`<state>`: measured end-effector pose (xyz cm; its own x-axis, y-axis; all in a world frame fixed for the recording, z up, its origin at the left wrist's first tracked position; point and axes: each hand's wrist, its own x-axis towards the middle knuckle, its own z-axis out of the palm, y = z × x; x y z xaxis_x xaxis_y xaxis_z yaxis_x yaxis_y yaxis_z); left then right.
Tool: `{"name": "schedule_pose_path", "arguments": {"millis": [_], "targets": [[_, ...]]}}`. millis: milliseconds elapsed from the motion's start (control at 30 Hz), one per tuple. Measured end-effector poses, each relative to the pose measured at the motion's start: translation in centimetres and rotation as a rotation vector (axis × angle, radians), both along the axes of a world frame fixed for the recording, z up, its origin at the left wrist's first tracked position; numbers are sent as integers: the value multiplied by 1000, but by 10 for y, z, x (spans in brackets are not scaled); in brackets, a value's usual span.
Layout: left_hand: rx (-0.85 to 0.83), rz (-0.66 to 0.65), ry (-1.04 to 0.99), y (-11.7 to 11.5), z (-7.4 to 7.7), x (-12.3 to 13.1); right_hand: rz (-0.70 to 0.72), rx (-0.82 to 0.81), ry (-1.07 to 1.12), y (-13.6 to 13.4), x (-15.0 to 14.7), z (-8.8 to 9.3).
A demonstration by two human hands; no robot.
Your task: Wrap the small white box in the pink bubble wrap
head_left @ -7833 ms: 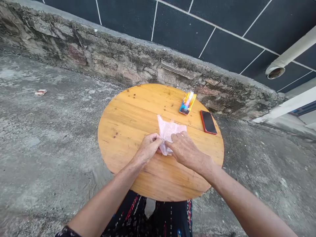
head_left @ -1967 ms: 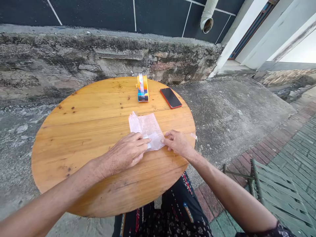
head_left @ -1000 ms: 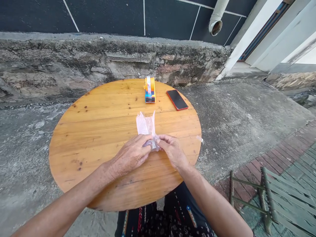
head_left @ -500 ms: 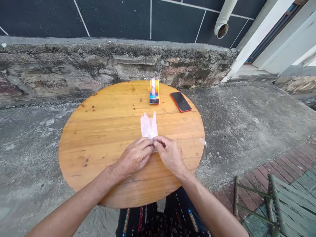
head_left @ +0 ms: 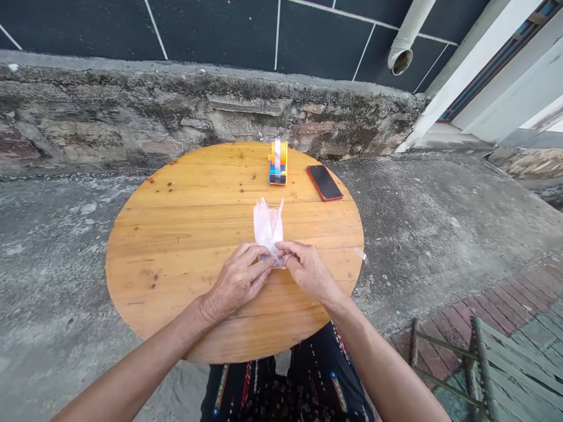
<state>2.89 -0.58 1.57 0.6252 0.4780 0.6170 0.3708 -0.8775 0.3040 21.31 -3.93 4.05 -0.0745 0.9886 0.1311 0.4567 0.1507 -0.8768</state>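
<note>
A pale pink, see-through plastic wrapper point(head_left: 268, 225) stands folded up on the round wooden table point(head_left: 176, 234). My left hand point(head_left: 237, 280) and my right hand point(head_left: 305, 271) meet at its near end, and both pinch that end between fingers and thumb. The far end of the wrapper sticks up in two points. What lies inside the fold is hidden by my fingers.
A yellow and blue tape dispenser point(head_left: 278, 162) and a red-edged phone point(head_left: 324, 182) lie at the table's far side. A strip of clear tape point(head_left: 360, 254) hangs off the right rim. A stone ledge point(head_left: 176, 111) runs behind; a green slatted bench point(head_left: 488, 363) is at lower right.
The wrapper lay flat two seconds ago; it is now folded upward and narrow. My hands have come together at its near end, and the view has shifted to the right.
</note>
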Motion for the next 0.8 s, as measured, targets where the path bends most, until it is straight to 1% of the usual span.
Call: {"name": "schedule_pose_path", "arguments": {"millis": [133,333,467,567,667,800], "targets": [[-70,-9,-74,-4,3,0,54,-2,-40,6,2,5],[-103,-24,-157,-7,10,2,76,17,-64,7,2,3],[-132,-14,-193,-6,9,5,86,20,-114,7,0,4],[-178,23,-223,-7,6,7,88,47,-198,8,-3,7],[-220,58,-228,-10,5,7,87,79,-271,7,-5,10],[-220,63,-177,-13,8,8,96,79,-302,6,-5,11]]}}
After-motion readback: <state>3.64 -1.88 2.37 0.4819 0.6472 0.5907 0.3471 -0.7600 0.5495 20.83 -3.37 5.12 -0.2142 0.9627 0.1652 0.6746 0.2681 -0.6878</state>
